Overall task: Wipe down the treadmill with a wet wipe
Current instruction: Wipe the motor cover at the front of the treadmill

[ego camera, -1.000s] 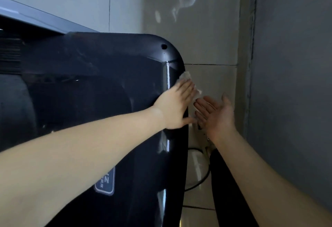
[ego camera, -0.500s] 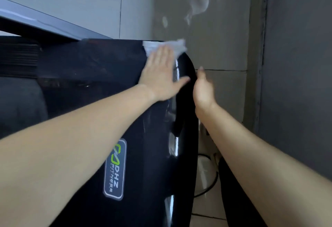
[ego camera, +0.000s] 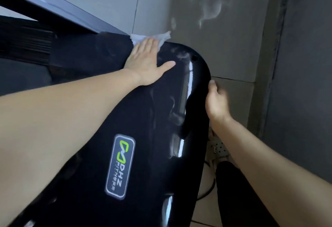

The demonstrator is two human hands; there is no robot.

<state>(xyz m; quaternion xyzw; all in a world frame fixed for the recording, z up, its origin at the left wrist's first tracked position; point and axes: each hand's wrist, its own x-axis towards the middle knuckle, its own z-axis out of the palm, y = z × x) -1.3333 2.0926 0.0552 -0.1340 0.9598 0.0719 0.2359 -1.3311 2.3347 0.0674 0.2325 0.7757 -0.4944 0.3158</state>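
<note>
Head view: left grip point(ego camera: 145, 63), flat and wide, presses the wipe point(ego camera: 152, 37) at 12 o'clock on the treadmill point(ego camera: 143, 136); right grip point(ego camera: 215, 100), loosely curled, empty, at its 3 o'clock rim. Wipe seems limp, damp, light: pin it flat, not pinched

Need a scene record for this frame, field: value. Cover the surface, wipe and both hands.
surface: treadmill cover, glossy black, with logo badge
wipe: wet wipe, white, at the cover's far edge, partly under the fingers
left: left hand flat, fingers straight, pressing the wipe onto the cover
right: right hand beside the cover's right edge, holding nothing visible; contact with the cover unclear
</note>
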